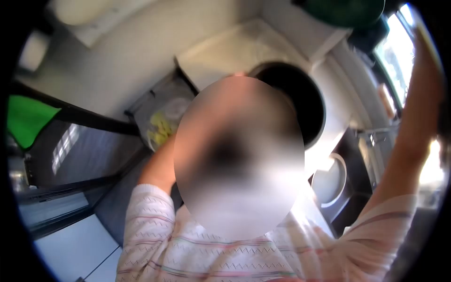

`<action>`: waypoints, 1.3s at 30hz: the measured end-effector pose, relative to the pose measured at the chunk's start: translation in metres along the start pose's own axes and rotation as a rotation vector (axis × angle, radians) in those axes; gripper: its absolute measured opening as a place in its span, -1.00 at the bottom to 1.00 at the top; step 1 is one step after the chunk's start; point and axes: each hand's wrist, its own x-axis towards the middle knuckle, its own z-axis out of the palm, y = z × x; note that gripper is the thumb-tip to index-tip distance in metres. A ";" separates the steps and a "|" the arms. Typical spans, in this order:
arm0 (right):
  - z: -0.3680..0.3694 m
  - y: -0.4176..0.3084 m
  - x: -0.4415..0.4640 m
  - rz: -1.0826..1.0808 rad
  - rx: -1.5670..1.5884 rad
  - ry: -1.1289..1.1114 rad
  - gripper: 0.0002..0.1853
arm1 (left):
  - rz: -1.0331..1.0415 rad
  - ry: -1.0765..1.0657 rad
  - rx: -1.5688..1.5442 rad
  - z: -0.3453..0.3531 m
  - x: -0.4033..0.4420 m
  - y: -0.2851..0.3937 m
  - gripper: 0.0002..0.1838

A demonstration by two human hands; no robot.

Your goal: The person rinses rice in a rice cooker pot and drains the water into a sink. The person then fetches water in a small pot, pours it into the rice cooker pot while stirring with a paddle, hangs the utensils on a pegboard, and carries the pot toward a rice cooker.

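Observation:
My left forearm reaches up from the patterned sleeve. A blurred oval covers most of my left hand [238, 74], and only a bit of it shows at the oval's top edge. That bit is beside the rim of a large dark round pot [310, 101]; I cannot tell whether they touch. My right arm is raised along the right side of the view. My right hand [426, 56] is smeared and partly cut off near the window, so its fingers cannot be made out. Yellow-green pieces [160, 129] lie to the left of my left forearm.
A pale counter [211, 56] runs behind the pot. A white round dish [329, 181] sits in a dark sink area on the right. A green cloth [30, 117] hangs at the far left. A dark green round vessel [347, 10] is at the top, near a bright window [398, 54].

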 end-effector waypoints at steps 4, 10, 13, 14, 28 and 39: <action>0.001 0.038 -0.077 0.258 0.032 -0.159 -0.80 | 0.021 -0.022 -0.064 -0.006 0.006 -0.009 -0.69; 0.012 0.088 -0.176 0.628 0.132 -0.337 -0.75 | 0.056 -0.005 -0.123 -0.008 0.013 -0.010 -0.69; 0.029 0.096 -0.213 0.773 0.233 -0.379 -0.71 | -0.018 -0.070 -0.144 -0.013 0.011 -0.005 -0.69; 0.037 0.094 -0.221 0.824 0.267 -0.406 -0.69 | -0.019 -0.077 -0.166 -0.013 0.011 -0.005 -0.68; 0.133 0.100 -0.258 0.877 0.399 -0.227 -0.68 | -0.010 -0.115 -0.336 -0.016 0.006 0.004 -0.65; 0.139 0.097 -0.272 0.877 0.561 -0.328 -0.70 | -0.089 -0.116 -0.350 -0.013 0.007 -0.001 -0.70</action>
